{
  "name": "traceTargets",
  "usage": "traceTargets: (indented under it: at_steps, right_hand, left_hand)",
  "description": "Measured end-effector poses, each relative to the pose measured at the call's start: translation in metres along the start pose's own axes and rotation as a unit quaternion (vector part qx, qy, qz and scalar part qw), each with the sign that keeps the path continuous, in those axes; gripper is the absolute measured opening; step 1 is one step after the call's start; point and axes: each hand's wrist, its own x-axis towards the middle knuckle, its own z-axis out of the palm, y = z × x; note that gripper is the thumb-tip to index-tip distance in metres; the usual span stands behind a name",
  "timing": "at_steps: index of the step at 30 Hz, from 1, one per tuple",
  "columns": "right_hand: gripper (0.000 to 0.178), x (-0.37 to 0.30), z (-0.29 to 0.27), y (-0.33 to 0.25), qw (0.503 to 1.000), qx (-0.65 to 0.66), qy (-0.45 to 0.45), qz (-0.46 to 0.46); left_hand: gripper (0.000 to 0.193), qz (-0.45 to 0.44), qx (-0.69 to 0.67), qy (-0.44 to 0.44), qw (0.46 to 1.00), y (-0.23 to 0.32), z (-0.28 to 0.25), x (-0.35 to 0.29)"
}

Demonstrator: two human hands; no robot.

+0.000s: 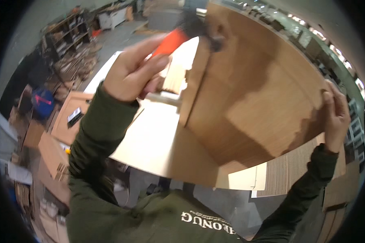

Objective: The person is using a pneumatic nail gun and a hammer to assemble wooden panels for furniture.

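Note:
My left hand (136,73) is wrapped round an orange-handled tool (169,43) and holds it raised in front of the panel. Its black head (192,25) is smeared by motion, so I cannot make out its exact kind. A large brown wooden panel (251,87) stands tilted on a pale board (150,141). At the panel's right edge, my right hand (335,113) grips it with the fingers over the rim. Along the panel's left side, a narrow wooden piece (195,91) meets it at a corner. Dark shadows fall across the panel's face.
A wooden frame-like panel (65,115) bearing a small black item (74,116) lies at the left. Beyond it are a blue bag-like object (42,102), wood scraps (78,67) and a shelf (65,34). Stacked boards (286,172) sit at the right, under the panel.

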Motion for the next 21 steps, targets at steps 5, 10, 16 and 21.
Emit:
traceTargets:
  at_steps: [5, 10, 16, 21]
  right_hand:
    - [0.03, 0.023, -0.001, 0.045, 0.997, -0.043, -0.066, -0.01]
    - [0.028, 0.009, -0.011, 0.061, 0.993, -0.06, -0.059, 0.085]
    - [0.032, 0.006, -0.019, 0.012, 0.961, -0.221, 0.008, 0.165]
    - [0.019, 0.014, 0.025, -0.052, 0.987, -0.112, 0.075, 0.087]
  left_hand:
    - [0.027, -0.351, 0.073, 0.3, 0.884, -0.158, -0.084, -0.168]
    - [0.044, -0.436, -0.005, 0.345, 0.831, -0.208, -0.083, -0.279]
    - [0.043, -0.41, -0.025, 0.213, 0.886, -0.2, -0.064, -0.208]
    - [0.046, -0.229, 0.001, 0.07, 0.971, -0.168, -0.061, -0.108]
